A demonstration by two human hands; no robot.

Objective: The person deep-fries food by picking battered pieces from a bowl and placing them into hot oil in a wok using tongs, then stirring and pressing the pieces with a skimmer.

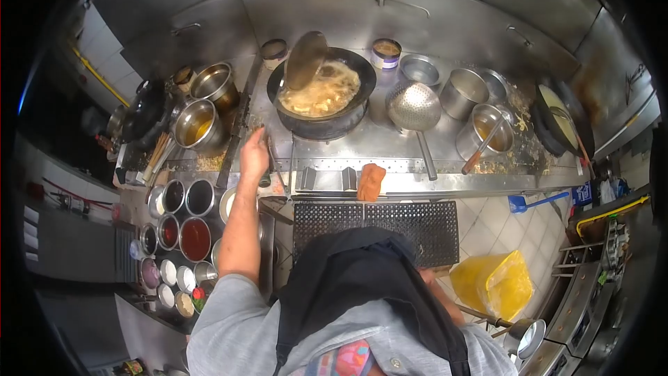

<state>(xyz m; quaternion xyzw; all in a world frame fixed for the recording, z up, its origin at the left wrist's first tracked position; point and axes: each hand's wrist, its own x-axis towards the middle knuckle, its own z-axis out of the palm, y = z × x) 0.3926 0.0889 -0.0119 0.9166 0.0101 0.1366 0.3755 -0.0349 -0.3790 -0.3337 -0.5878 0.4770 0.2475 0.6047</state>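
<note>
My left hand (255,154) is at the stove's front left, beside a thin dark rod. Its fingers look curled together; what they hold, if anything, is hidden. Up and to the right of it sits a black wok (367,78) with pale pieces in bubbling yellowish liquid (327,92). A dark round utensil (306,61) stands tilted over the wok's left part. My right hand (426,276) is low beside the dark apron, mostly hidden, so its grip cannot be made out. A long handle runs near the right forearm to a metal pot (525,338).
A perforated ladle (415,106), metal pots (465,94) and an orange cloth (371,182) are on the stove. Sauce containers (195,239) stand at left. A second wok (562,122) is at right. On the floor are a black mat (327,221) and yellow bag (480,280).
</note>
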